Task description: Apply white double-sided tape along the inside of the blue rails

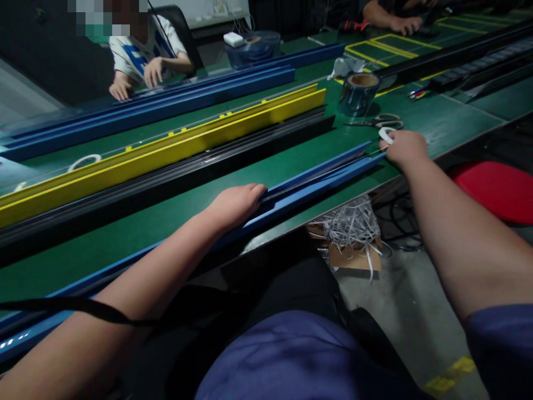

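Observation:
A long blue channel profile (320, 190) lies along the near edge of the green table, with a dark strip inside it. My left hand (237, 206) is closed over the channel near its middle, its fingertips hidden down in the groove. At the channel's right end, my right hand (407, 149) is closed on a small white tape roll (386, 135). A thin strand seems to run between the roll and the channel end. Scissors (381, 121) lie just beyond my right hand, beside a large roll of clear film (358, 94).
Yellow profiles (233, 119) and black profiles (200, 164) lie parallel behind the channel, with blue profiles (233, 91) farther back. A person (154, 69) sits across the table; another person's hand (407, 25) rests at the far right. Below are a red stool (497, 189) and a box of white strips (353, 228).

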Motion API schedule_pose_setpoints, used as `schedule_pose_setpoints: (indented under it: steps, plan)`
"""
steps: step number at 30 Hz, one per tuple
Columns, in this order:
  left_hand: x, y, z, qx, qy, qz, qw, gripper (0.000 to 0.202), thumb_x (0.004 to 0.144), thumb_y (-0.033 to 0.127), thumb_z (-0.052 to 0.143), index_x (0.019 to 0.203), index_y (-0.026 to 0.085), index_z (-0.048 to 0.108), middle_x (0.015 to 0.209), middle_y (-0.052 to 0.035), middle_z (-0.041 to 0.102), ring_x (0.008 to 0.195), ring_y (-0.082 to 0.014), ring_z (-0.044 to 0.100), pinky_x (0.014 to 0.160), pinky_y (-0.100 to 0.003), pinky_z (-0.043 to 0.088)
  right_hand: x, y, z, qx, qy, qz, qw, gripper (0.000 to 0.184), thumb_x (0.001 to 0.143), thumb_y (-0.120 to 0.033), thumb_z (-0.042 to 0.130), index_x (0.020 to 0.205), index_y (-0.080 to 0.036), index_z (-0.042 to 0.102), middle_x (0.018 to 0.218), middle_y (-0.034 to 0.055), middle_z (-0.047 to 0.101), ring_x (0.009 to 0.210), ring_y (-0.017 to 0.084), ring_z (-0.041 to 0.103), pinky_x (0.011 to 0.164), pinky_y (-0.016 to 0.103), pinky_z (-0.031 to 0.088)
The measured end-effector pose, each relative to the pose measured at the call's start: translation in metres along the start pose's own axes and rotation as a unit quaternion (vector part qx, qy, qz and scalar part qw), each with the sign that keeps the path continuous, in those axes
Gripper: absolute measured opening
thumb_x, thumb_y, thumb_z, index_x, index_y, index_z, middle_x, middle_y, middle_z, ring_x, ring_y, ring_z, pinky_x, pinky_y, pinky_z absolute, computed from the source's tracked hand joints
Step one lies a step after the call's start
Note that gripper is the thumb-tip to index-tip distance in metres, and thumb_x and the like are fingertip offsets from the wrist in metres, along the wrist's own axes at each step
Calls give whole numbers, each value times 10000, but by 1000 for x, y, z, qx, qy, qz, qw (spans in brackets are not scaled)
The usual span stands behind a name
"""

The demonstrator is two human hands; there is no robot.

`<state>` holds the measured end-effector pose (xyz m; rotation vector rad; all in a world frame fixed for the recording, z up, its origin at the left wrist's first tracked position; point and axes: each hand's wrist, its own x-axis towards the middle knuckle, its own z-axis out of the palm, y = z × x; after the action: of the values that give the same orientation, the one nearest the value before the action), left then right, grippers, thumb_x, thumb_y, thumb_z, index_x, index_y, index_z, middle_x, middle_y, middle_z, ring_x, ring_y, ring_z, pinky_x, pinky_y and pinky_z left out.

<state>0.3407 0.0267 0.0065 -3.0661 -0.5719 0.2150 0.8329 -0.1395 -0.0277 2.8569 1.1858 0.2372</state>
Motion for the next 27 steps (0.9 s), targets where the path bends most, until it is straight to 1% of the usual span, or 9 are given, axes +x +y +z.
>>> schedule_pose_setpoints:
  steps: [4, 7, 11, 15, 18, 21, 24, 27]
  plan:
    - [-2, -5, 6, -11, 4, 9, 1000, 302, 1056, 317, 411, 1244, 207, 620, 1155, -111, 744, 971, -264, 727, 795, -336, 529, -4, -4, -1, -9, 14, 11, 1000, 414, 1049, -429, 513, 1247, -148, 745, 1125, 187, 714, 859, 236, 563, 755, 338, 320]
    - [-14, -14, 9, -23, 5, 8, 1000, 326, 1054, 331, 422, 1290, 213, 614, 1189, -116, 739, 985, -263, 726, 819, -337, 535, -6, -5, -1, -14, 16, 12, 1000, 425, 1052, -461, 526, 1274, -172, 744, 1132, 186, 718, 879, 243, 581, 758, 341, 327]
    - [-49, -40, 20, -43, 2, 5, 999, 373, 1067, 377, 412, 1350, 223, 601, 1248, -120, 729, 1058, -277, 723, 879, -350, 546, -6, -4, -2, -26, 14, -2, 1000, 420, 1042, -462, 534, 1292, -192, 737, 1122, 168, 724, 918, 262, 612, 787, 333, 368]
    - [-91, -73, 37, -59, -8, -6, 998, 383, 1071, 416, 414, 1347, 235, 609, 1258, -119, 729, 1067, -273, 724, 898, -346, 548, -4, -6, -1, -51, 14, -30, 998, 439, 1034, -489, 523, 1272, -191, 742, 1089, 153, 726, 978, 297, 651, 854, 354, 423]
    - [-114, -89, 47, -65, -8, -16, 998, 412, 1069, 437, 419, 1366, 224, 610, 1267, -133, 729, 1076, -277, 727, 915, -351, 550, -3, -7, 0, -72, 10, -55, 996, 459, 1048, -507, 486, 1246, -186, 747, 1065, 160, 727, 968, 304, 661, 874, 375, 440]
    - [-121, -89, 46, -53, -18, -21, 998, 439, 1058, 433, 421, 1389, 210, 605, 1295, -147, 726, 1090, -296, 730, 913, -368, 555, -1, -7, 1, -89, 5, -77, 993, 473, 1056, -509, 462, 1277, -193, 737, 1075, 161, 726, 952, 303, 658, 858, 373, 441]
    - [-115, -76, 33, -16, -43, -38, 998, 469, 1028, 384, 435, 1439, 208, 582, 1283, -154, 739, 1068, -318, 743, 870, -374, 558, 1, -7, 2, -91, 4, -79, 993, 480, 1059, -510, 463, 1273, -179, 736, 1085, 173, 721, 951, 304, 647, 835, 366, 420]
    - [-104, -58, 16, 20, -77, -46, 996, 611, 1000, 309, 432, 1603, 212, 432, 1283, -154, 750, 1054, -331, 753, 844, -378, 555, 3, -7, 2, -86, -2, -77, 993, 457, 1061, -492, 491, 1252, -161, 741, 1102, 194, 715, 920, 289, 625, 807, 366, 378]
